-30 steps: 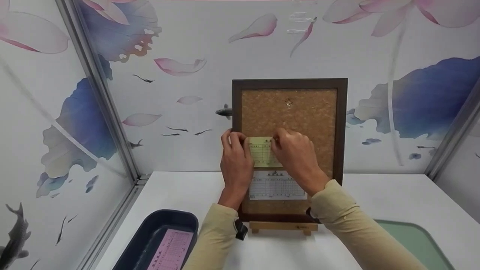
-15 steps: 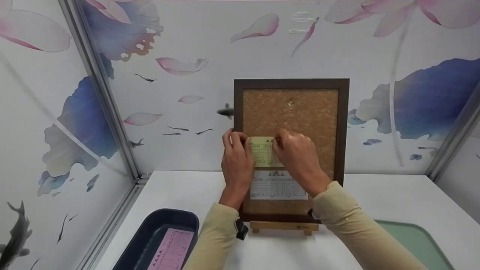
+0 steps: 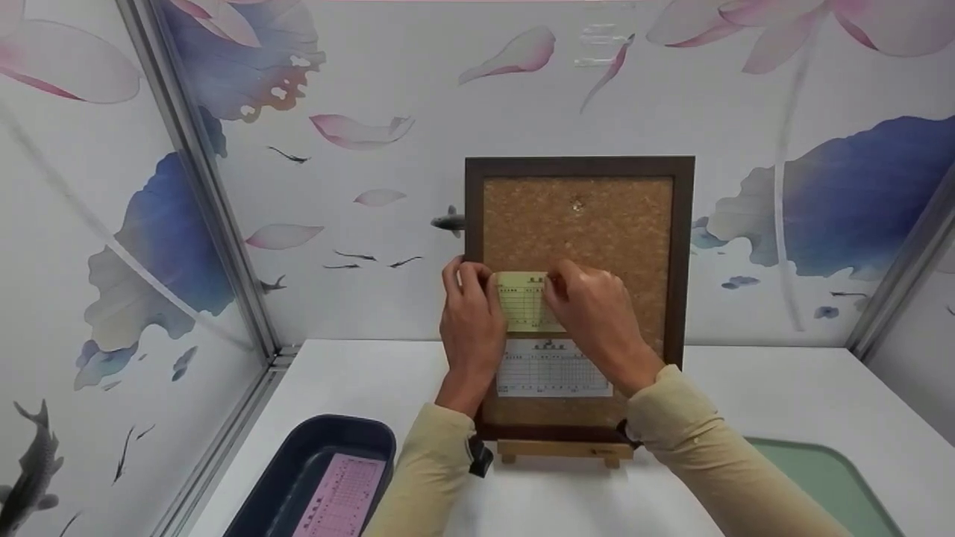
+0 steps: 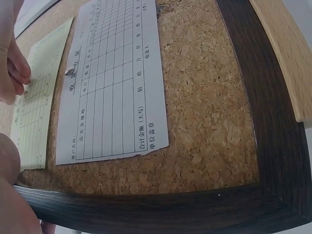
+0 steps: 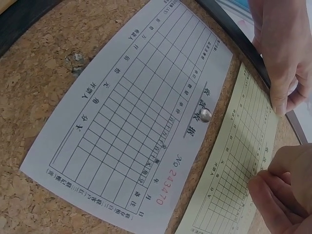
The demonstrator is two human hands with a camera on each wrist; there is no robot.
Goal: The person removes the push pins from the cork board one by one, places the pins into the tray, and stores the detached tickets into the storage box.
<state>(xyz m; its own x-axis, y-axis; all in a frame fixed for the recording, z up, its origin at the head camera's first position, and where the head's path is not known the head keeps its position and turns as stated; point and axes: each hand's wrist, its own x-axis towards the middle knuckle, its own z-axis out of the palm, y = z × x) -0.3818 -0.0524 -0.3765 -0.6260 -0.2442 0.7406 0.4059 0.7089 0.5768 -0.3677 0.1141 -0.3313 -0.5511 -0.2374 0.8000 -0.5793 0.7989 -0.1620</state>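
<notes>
A framed cork board [image 3: 522,224] stands upright on a small wooden easel [image 3: 559,450]. My left hand [image 3: 472,335] grips its left edge, with the thumb on the upper left corner of a yellow-green receipt slip [image 5: 239,131]. At the slip's top middle, my right hand [image 3: 600,321] has thumb and index finger pinched together against the paper. Whatever small thing sits between those fingertips is hidden. Below the slip, a white receipt [image 3: 552,373] hangs flat on the cork, fixed at its heading by a silver thumbtack [image 5: 205,115].
At the left front, a dark blue tray [image 3: 328,421] contains a pink receipt slip [image 3: 343,492]. A green tray [image 3: 813,477] lies at the right front, partly behind the right sleeve. Higher on the cork is a small shiny cluster [image 3: 577,206]. A patterned wall rises behind.
The right wrist and sleeve have shifted slightly right and down, and the right hand has turned a little while its fingertips stay at the slip's top. The left hand keeps its hold.
</notes>
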